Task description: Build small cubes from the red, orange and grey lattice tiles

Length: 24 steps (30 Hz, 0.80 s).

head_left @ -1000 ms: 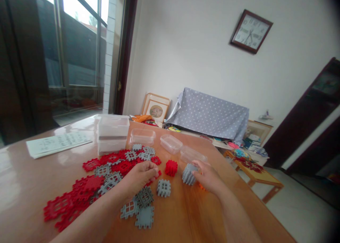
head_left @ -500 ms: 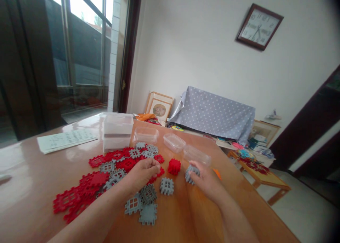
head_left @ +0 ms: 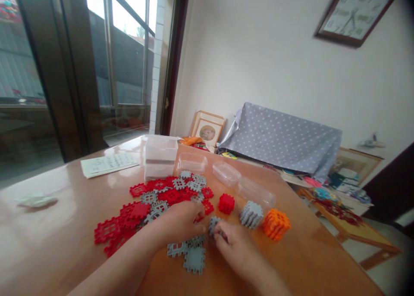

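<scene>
Both hands have drawn together since a moment ago: the right hand (head_left: 237, 248) has let go of the grey cube of interlocked plastic tiles (head_left: 251, 214), which now stands on the glossy brown wooden tabletop (head_left: 58, 235) beside an orange cube of the same tiles (head_left: 276, 223). Nearest us, a flat grey notched square tile (head_left: 194, 259) lies loose on the wood. Right fingers pinch a small grey window-pattern tile (head_left: 214, 224), their grip pressed together on its edge. Left hand (head_left: 177, 224) lies curled over the near rim of the tile heap, fingers bent down; whether it pinches a piece I cannot tell. Behind it spreads the scatter of red and grey flat tiles (head_left: 142, 203). Further on, a small red tile cube (head_left: 226, 203), then clear plastic tubs (head_left: 226, 173), a stacked lidded box (head_left: 161, 156), and a printed paper sheet (head_left: 108, 163).
</scene>
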### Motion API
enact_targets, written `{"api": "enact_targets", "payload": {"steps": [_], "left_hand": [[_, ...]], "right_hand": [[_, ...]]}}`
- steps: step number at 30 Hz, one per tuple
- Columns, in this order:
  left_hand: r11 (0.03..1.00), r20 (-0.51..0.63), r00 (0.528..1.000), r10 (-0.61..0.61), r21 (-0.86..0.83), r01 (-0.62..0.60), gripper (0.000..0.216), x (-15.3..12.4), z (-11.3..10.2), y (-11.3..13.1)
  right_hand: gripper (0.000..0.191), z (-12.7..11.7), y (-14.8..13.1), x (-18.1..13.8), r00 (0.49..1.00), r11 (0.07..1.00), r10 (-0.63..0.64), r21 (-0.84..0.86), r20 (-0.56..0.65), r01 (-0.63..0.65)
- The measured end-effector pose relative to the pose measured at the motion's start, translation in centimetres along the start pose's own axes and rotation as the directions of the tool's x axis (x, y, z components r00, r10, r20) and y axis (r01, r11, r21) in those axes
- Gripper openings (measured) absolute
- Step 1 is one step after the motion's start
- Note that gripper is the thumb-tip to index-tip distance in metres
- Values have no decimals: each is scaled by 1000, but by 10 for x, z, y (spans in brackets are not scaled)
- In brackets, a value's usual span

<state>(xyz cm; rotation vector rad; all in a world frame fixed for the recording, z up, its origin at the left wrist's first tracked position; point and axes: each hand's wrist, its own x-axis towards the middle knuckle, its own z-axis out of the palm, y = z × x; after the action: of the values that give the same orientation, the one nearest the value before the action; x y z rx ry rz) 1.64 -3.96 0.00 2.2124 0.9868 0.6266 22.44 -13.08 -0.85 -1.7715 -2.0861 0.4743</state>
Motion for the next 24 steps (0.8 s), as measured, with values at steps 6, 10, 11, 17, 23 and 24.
{"api": "enact_targets", "payload": {"steps": [6, 10, 11, 17, 23, 24], "left_hand": [[967, 174, 984, 40, 240, -82, 33, -3, 0, 10], [961, 216, 976, 16, 267, -75, 23, -1, 0, 11], [963, 215, 977, 8, 262, -65, 22, -1, 0, 10], [961, 182, 983, 11, 270, -61, 22, 0, 2, 0], [964, 173, 985, 12, 261, -58, 17, 1, 2, 1], [965, 167, 986, 5, 257, -48, 16, 1, 1, 3]], "right_hand": [[13, 4, -14, -14, 983, 992, -9, 128, 184, -15], [43, 8, -26, -16, 974, 991, -59, 127, 217, 32], [43, 9, -27, -16, 976, 993, -60, 117, 210, 36], [15, 12, -24, -13, 969, 991, -131, -10, 208, 136], [10, 13, -22, -13, 954, 956, -275, -72, 118, 284], [11, 11, -22, -14, 958, 958, -277, -54, 80, 282]]}}
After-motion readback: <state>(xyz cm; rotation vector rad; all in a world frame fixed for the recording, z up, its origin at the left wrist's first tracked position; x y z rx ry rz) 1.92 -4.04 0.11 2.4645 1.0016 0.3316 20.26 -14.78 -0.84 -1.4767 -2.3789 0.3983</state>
